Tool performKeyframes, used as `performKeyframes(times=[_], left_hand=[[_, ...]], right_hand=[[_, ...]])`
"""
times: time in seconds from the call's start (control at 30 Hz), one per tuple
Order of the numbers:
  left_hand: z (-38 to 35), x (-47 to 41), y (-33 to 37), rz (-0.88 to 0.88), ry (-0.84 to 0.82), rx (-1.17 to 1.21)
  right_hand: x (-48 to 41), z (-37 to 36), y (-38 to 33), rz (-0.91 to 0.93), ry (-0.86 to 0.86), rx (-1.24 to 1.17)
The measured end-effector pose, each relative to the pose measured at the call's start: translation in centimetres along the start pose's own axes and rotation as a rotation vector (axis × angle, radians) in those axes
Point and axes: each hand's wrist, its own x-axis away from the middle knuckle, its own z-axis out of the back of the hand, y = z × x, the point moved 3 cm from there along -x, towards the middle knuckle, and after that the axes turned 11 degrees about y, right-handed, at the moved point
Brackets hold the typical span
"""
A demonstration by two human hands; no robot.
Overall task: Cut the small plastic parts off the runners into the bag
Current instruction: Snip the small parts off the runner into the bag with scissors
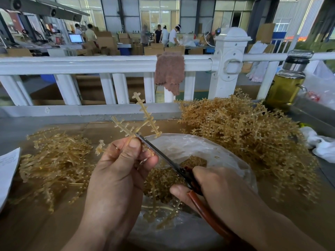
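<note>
Where the thumb and curled fingers [133,147] of the left hand [116,171] close, they pinch the stem of a translucent amber plastic runner [143,115]. Its branches, lined with short cross-shaped stubs, stand upward and fan out above the knuckles. The right hand [217,189] wraps its fingers [178,190] round the reddish-brown handles of a pair of dark-bladed scissors [181,171]. The blades slant up and to the left, and their tip meets the runner just beside the left thumb. Whether the blades are parted cannot be told.

Directly beneath both hands lies a crumpled clear plastic bag [217,151], its mouth open upward, holding a mound of small amber plastic parts [163,176] and a few runner pieces. The bag rests on a brown cardboard-covered worktop [36,223].

To the right of the bag rises a tall, bushy heap of amber runners [244,129]; to the left spreads a flatter pile of thin amber runner strands [54,160]. A white sheet of paper [7,171] at the left edge carries faint handwriting too small to read.

Behind the worktop runs a white railing [90,63] with a brownish-pink cloth [169,71] draped over it. At the right stands a glass bottle of yellow liquid with a steel and black cap [288,84], bearing no legible label, and near it lies crumpled white plastic [322,144]. Beyond the railing, people stand among cardboard cartons.
</note>
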Motion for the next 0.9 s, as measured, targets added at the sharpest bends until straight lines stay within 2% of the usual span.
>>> performKeyframes(times=[0.37, 0.57, 0.9], left_hand=[[0.3, -0.2, 0.0, -0.017, -0.007, -0.004], [0.5, -0.1, 0.9, -0.186, -0.033, -0.128], [0.6, -0.1, 1.0, -0.340, 0.009, -0.253]], right_hand=[[-0.1, 0.1, 0.1, -0.001, -0.015, 0.010], [-0.2, 0.4, 0.4, -0.008, -0.005, 0.043], [-0.1, 0.6, 0.2, -0.039, 0.015, -0.042]])
